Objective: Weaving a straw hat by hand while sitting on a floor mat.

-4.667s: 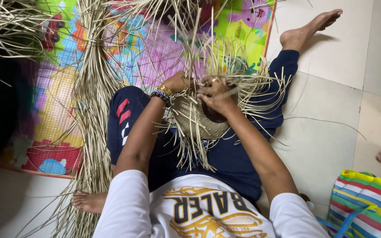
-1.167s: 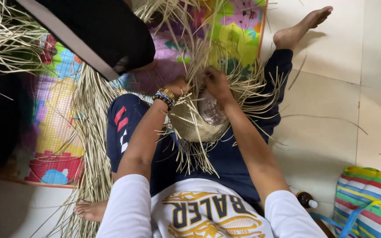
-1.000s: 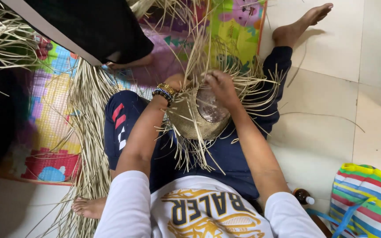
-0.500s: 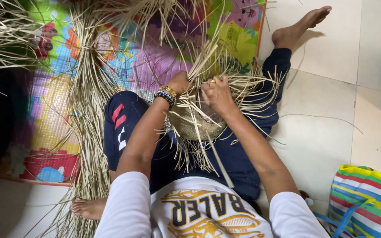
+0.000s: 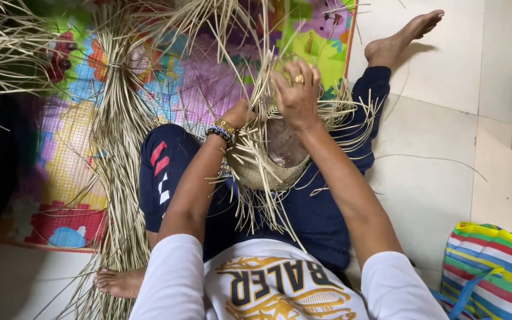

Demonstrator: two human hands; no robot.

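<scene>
Far left: loose straw [image 5: 1, 47] at the top corner, above a dark blurred shape. Play mat [image 5: 60, 172], multicoloured, flat on the floor [image 5: 440, 178]. Straw bundle [image 5: 117, 154], long pale strips, lying lengthwise over the mat's right part, just beside the person's bent leg; bare foot [image 5: 120, 281] at its lower end. Left hand [image 5: 241, 112], bracelet [image 5: 223, 129] at the wrist, thumb up, pushed into the strips at the left rim of the basket [image 5: 271, 166]; its fingers are hidden in straw, so spread or pressed cannot be told. Basket: small, round, half-woven, loose ends fanning all round, held over the lap between both hands. Right hand [image 5: 296, 89], ring on one finger, fingers curled together and pinching upright strips at the basket's far rim. Far right: striped bag [image 5: 493, 266] on the floor, well apart from the basket.
</scene>
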